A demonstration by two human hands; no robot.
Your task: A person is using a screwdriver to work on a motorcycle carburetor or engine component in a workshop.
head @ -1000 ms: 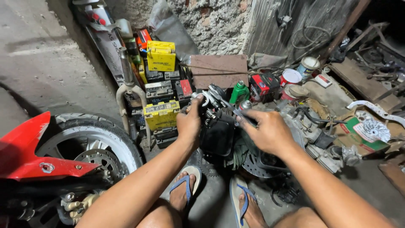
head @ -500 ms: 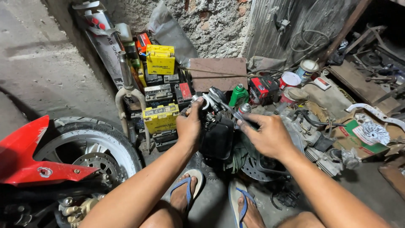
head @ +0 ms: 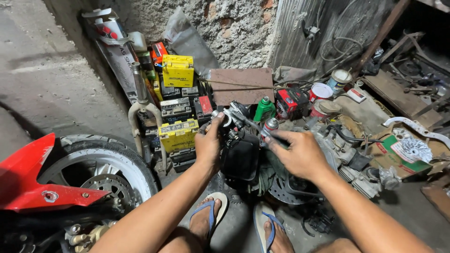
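Black engine part [head: 240, 157] stands on the floor [head: 56, 79] at the centre of the view, just above the person's two sandalled feet [head: 239, 225]. Room around it is tight: stacked yellow and black batteries [head: 177, 136] crowd it at nine o'clock, a green bottle [head: 265, 108] and a red box [head: 290, 102] sit at one o'clock, and a grey engine block [head: 342, 150] with hoses closes in at three o'clock. A motorcycle wheel [head: 101, 171] with a red fender [head: 33, 180] fills the eight o'clock corner; only the bare concrete at ten o'clock lies open.

Left hand [head: 208, 146] comes up from six o'clock and touches the part's upper left corner, its grip curled around the metal fitting [head: 228, 118] on top, fingers pressed close. Right hand [head: 300, 153] sits at three o'clock of the part, just beside it, its grip pinched shut on a thin dark tool [head: 255, 125] whose shaft slants toward eleven o'clock and meets the fitting. Whether the tool tip sits inside the fitting cannot be told.
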